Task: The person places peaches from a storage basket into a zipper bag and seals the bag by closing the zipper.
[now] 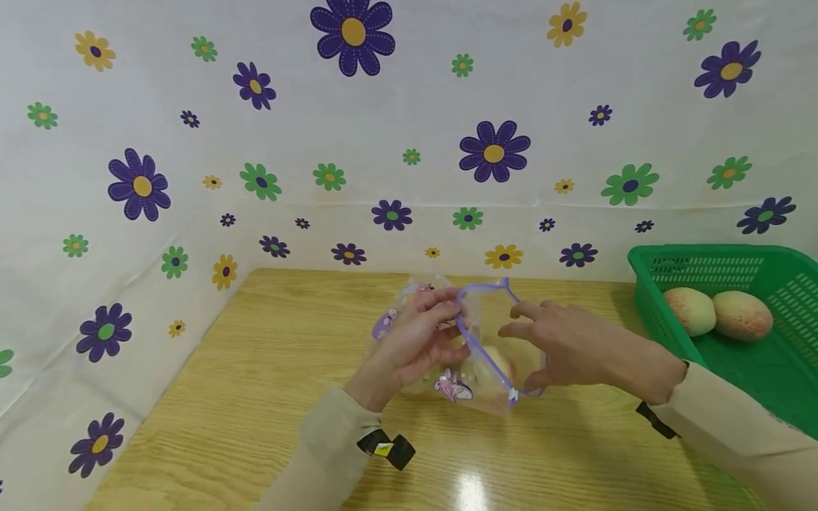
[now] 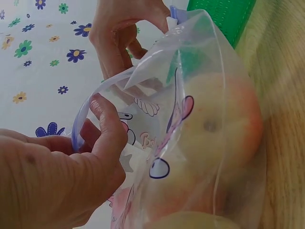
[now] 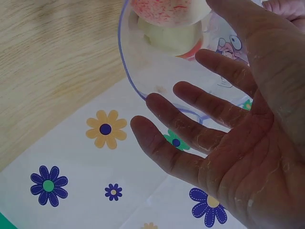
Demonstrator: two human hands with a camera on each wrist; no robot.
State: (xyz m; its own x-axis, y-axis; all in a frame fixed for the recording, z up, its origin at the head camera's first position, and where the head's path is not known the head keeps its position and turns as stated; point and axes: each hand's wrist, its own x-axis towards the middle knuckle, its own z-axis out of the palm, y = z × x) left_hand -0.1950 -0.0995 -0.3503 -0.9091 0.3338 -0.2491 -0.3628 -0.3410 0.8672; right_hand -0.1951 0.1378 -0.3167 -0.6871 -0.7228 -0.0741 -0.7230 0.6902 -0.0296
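Observation:
A clear zip bag (image 1: 456, 397) with cartoon prints and a purple zip rim lies on the wooden table, its mouth held wide toward the right. My left hand (image 1: 415, 344) pinches the rim on its near left side; in the left wrist view, thumb and fingers close on the purple strip (image 2: 83, 114). Inside the bag are several peaches (image 2: 219, 129), pale yellow with red blush. My right hand (image 1: 569, 348) is at the bag's mouth with fingers spread and nothing gripped. In the right wrist view, a red-speckled peach (image 3: 167, 9) shows within the mouth, beyond the fingers.
To the right stands a green plastic basket (image 1: 664, 312) with two peaches (image 1: 741, 316) in it. A white cloth (image 1: 396, 106) printed with flowers hangs behind and to the left of the wooden table (image 1: 275, 341).

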